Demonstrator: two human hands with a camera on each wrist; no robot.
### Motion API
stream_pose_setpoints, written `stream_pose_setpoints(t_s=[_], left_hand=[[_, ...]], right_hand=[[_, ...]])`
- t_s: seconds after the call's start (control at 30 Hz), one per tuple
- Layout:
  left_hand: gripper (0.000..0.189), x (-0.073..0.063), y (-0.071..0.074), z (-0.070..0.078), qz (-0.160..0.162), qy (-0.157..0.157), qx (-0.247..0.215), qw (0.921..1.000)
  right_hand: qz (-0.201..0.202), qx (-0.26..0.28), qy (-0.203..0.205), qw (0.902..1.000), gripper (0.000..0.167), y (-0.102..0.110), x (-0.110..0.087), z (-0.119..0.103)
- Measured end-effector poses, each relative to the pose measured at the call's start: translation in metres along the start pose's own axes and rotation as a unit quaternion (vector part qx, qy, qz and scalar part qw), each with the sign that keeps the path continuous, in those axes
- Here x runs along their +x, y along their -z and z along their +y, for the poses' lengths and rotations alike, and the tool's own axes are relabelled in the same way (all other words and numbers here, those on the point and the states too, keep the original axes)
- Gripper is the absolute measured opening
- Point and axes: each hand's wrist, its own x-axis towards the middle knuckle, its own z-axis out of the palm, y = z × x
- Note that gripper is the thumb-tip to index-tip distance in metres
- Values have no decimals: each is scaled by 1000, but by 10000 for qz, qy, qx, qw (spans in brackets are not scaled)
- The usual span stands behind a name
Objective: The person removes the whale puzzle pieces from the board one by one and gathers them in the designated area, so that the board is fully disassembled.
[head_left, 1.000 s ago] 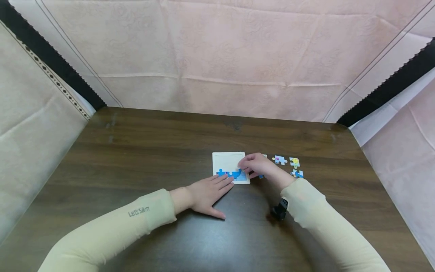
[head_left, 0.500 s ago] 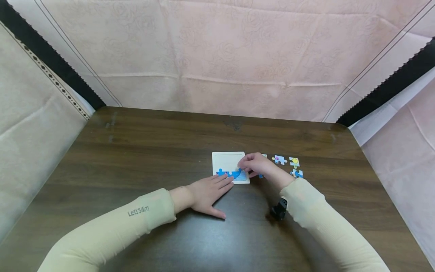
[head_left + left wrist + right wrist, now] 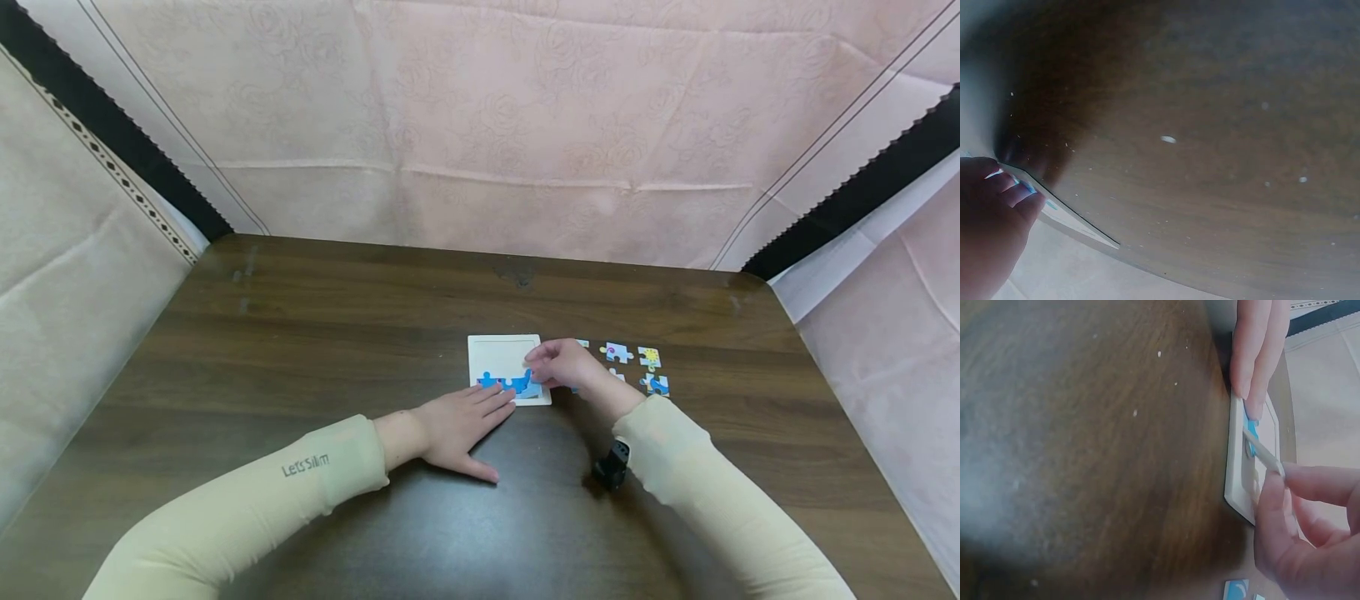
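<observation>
One puzzle piece (image 3: 1265,452) | pinched in right hand (image 3: 567,365) | tilted over tray (image 3: 1234,472)

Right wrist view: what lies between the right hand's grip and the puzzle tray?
A puzzle piece, pinched in the right hand, tilted over the tray; the right wrist view shows it.

- The right hand (image 3: 1316,531) pinches a thin, pale-edged puzzle piece (image 3: 1265,452) between thumb and finger, tilted over the tray.
- The piece's lower end slants toward the blue picture part (image 3: 1252,427) in the white tray (image 3: 1234,478); whether they touch is unclear.
- The left hand (image 3: 1260,353) rests straight fingers on the tray's left part.
- A blue-and-white loose piece (image 3: 1235,589) lies on the brown table (image 3: 1116,456), right of the tray; another beside it is mostly cut off.
- Pale cloth (image 3: 1329,406) stands on the far side, with a dark strip (image 3: 1325,317) at far left.
</observation>
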Motion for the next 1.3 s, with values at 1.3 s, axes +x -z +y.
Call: stream_pose_setpoints(t_s=[1.3], left_hand=[[93, -1, 2, 0, 21, -46, -34, 10000]], right_hand=[[-59, 1047, -68, 9945, 35, 28, -15, 13]])
